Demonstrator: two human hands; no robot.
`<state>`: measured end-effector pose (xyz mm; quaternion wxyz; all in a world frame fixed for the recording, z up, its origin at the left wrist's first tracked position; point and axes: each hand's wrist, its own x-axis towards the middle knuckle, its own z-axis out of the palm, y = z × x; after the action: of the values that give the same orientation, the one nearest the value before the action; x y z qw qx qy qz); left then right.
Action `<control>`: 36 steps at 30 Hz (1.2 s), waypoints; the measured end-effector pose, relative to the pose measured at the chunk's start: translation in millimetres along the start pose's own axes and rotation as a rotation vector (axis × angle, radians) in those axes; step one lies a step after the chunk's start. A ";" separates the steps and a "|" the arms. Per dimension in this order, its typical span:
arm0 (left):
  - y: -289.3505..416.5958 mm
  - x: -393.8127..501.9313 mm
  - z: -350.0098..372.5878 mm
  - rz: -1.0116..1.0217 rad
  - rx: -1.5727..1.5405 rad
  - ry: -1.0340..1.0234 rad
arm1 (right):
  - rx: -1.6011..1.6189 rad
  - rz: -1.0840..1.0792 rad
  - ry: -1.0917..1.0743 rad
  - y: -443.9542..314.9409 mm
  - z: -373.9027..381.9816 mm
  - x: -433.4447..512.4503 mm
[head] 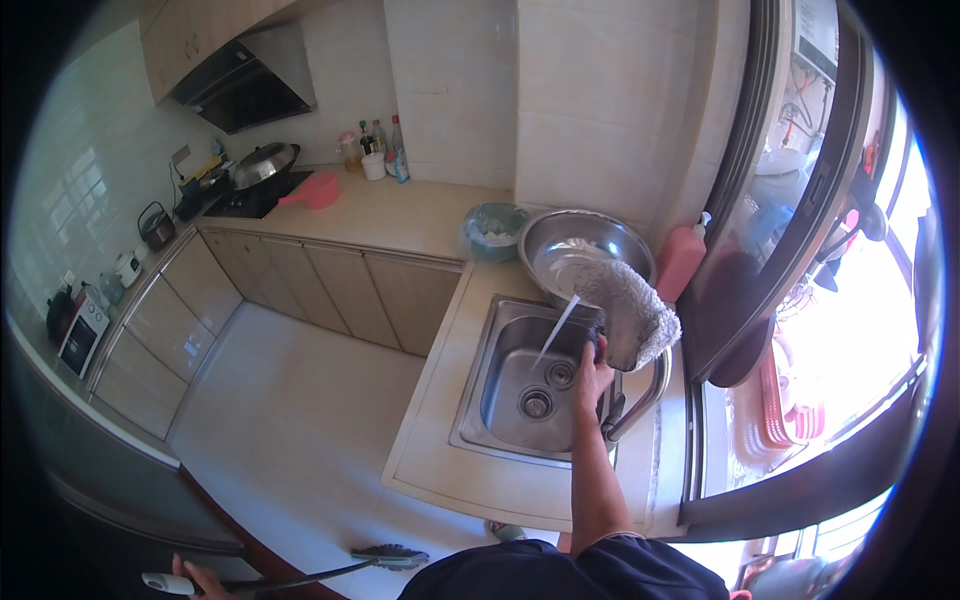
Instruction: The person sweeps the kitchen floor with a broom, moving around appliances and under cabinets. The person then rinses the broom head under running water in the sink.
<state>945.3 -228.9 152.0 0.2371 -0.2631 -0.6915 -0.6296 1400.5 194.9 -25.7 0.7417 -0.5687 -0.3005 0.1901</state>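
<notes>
At the lower left edge, my left hand [196,579] is closed round the pale grip of a long-handled brush [307,579]. Its dark bristled head [390,556] lies low over the floor, near a slippered foot [504,531]. My right hand [594,375] reaches over the stainless steel sink [480,390], its fingers closed on the dark edge of a grey fluffy cloth [634,319]. That cloth covers part of the curved faucet [654,396]; whether it rests on it cannot be told. A stream of water [556,331] runs down into the sink.
Behind the sink stand a large steel basin [551,255], a bagged bowl [495,229] and a pink pump bottle [681,259]. A pink dipper [319,192] and a lidded wok [264,166] are further back. An open window frame [780,247] borders the counter at right.
</notes>
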 end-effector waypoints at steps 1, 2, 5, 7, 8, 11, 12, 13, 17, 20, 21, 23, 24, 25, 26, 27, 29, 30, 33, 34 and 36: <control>2.6 -0.6 1.4 0.004 -0.003 0.002 | 0.188 0.146 -0.036 -0.2 12.1 2.9; 0.2 -0.7 0.8 0.010 0.002 -0.004 | 0.427 0.384 -0.065 -1.8 22.1 10.6; -7.1 -0.3 -3.7 0.014 -0.007 -0.012 | 1.144 0.962 -0.315 1.9 41.1 31.5; -6.6 -1.6 -4.6 -0.001 -0.045 -0.014 | 1.246 1.027 -0.383 11.0 55.3 41.8; -6.4 -1.9 -4.5 0.015 -0.033 -0.016 | 1.297 1.058 -0.417 15.2 58.7 45.7; -7.8 -2.5 -9.9 0.014 -0.007 0.000 | 1.309 0.909 -0.443 10.8 64.1 42.0; -11.3 -3.1 -13.2 -0.022 -0.017 0.012 | 1.334 0.901 -0.461 9.7 63.5 41.8; -13.6 -3.5 -15.4 -0.058 -0.027 0.024 | 1.358 0.892 -0.479 8.3 62.0 42.6; -14.9 -3.6 -16.7 -0.023 -0.025 0.036 | 1.439 0.820 -0.600 -2.3 60.8 47.2; -16.3 -4.0 -11.3 -0.036 -0.032 0.044 | 1.389 0.751 -0.616 4.8 59.7 60.0; -18.7 -3.4 -11.8 -0.044 -0.034 0.043 | 1.358 0.746 -0.630 5.4 60.2 61.7; -20.6 -3.2 -10.1 -0.056 -0.047 0.029 | 1.270 0.765 -0.636 6.0 59.0 63.9; -20.8 -3.0 -9.5 -0.060 -0.052 0.017 | 1.255 0.752 -0.703 6.1 57.7 63.8; -21.1 -2.9 -8.6 -0.063 -0.059 0.004 | 1.240 0.738 -0.768 5.8 56.0 64.2; -20.0 -2.9 -5.9 -0.046 -0.051 0.002 | 1.206 0.775 -0.704 4.9 53.8 65.9; -16.5 -2.8 -3.9 -0.027 -0.035 0.003 | 1.215 0.829 -0.612 -0.6 55.6 61.5; -12.3 -2.3 -1.7 -0.033 -0.013 -0.002 | 1.226 0.922 -0.425 -20.9 57.2 52.6; -10.9 -1.9 -0.2 -0.056 -0.011 -0.006 | 1.190 0.823 -0.463 -25.1 56.9 53.7; -14.3 0.2 -0.2 -0.077 -0.022 -0.015 | 1.206 0.793 -0.575 -37.0 52.8 51.3; -17.0 0.3 2.6 -0.080 -0.040 -0.024 | 1.226 0.769 -0.579 -26.6 48.1 55.8; -14.8 -0.1 8.6 -0.073 -0.034 -0.030 | 1.268 0.734 -0.594 -3.8 41.2 61.5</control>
<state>935.6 -221.4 140.1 0.1990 -0.2512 -0.6931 -0.6456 1418.9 262.3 -0.8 0.7031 -0.0257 -0.1137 0.7015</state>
